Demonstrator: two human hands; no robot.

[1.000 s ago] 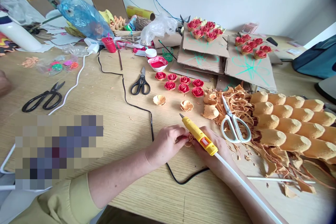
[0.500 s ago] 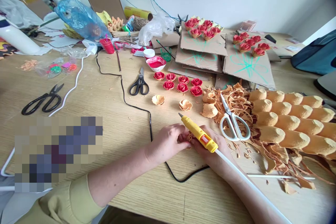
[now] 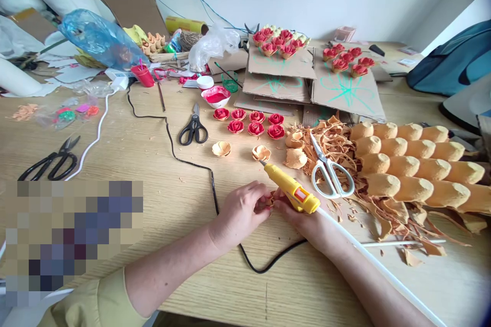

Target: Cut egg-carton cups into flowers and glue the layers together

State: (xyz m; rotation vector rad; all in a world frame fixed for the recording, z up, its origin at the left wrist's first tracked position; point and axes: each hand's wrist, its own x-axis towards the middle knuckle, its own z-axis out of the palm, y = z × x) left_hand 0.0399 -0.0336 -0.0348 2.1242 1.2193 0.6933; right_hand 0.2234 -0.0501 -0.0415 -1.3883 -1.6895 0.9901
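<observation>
My left hand (image 3: 240, 209) is closed in a pinch on a small curled piece of orange egg carton (image 3: 272, 198), mostly hidden by the fingers. My right hand (image 3: 312, 227) grips a yellow hot glue gun (image 3: 286, 186), and its fingertips meet the same piece from the right. A long white glue stick (image 3: 368, 256) runs out of the gun's back along my right forearm. The nozzle points away from me, just short of an unpainted carton flower (image 3: 261, 153). Another plain flower (image 3: 221, 149) sits to its left. Behind them stand rows of red-painted roses (image 3: 256, 129).
White-handled scissors (image 3: 325, 162) lie on carton scraps (image 3: 337, 138), beside an orange egg carton (image 3: 389, 166). Black scissors (image 3: 195, 122) and a bowl of red paint (image 3: 216, 96) stand farther back. A black cable (image 3: 214, 191) crosses the table. Stacked cardboard (image 3: 282, 64) holds more red flowers.
The view has swung slightly right, so the table's things appear farther left. Both hands stay together at the small carton piece, with the glue gun still in my right hand.
</observation>
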